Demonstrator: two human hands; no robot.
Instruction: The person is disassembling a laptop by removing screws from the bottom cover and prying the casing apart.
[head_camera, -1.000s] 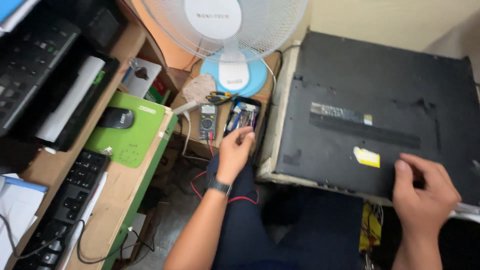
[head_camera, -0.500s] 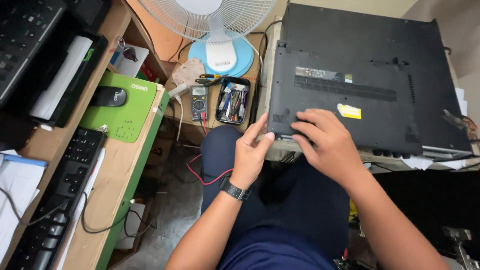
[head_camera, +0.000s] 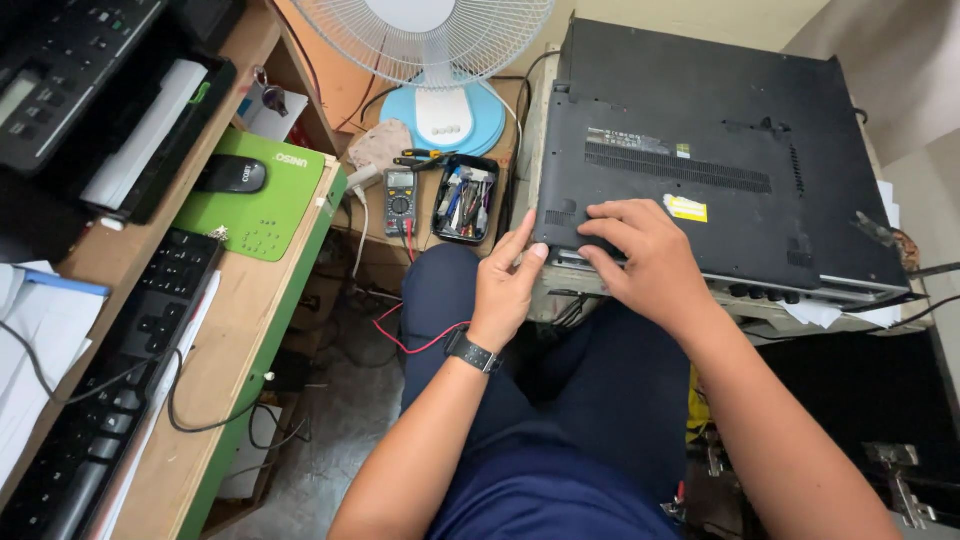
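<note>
Both hands have come together at the near left corner of the upturned black laptop (head_camera: 700, 170), where a second ago they were well apart: the left hand (head_camera: 508, 283) was reaching into the small black parts tray (head_camera: 462, 198) and the right hand (head_camera: 640, 255) lay on the laptop's far right edge. Now the left hand presses its thumb and fingertips against the corner's edge, fingers loosely curled, with nothing visibly held; whether a small part sits between the fingertips cannot be told. The right hand lies mostly flat and open on the base, fingers spread toward the same corner, steadying it. The shift suggests the work has moved from fetching at the tray to acting on that corner. The laptop rests bottom up on a larger black case (head_camera: 700, 70) over a cluttered stand, just above the person's lap. Left of it sit the tray, a multimeter (head_camera: 400, 198) and a fan's blue base (head_camera: 445, 115); further left, the desk (head_camera: 215, 350) carries a keyboard (head_camera: 120, 340) and a mouse (head_camera: 232, 175) on a green pad (head_camera: 260, 205).
</note>
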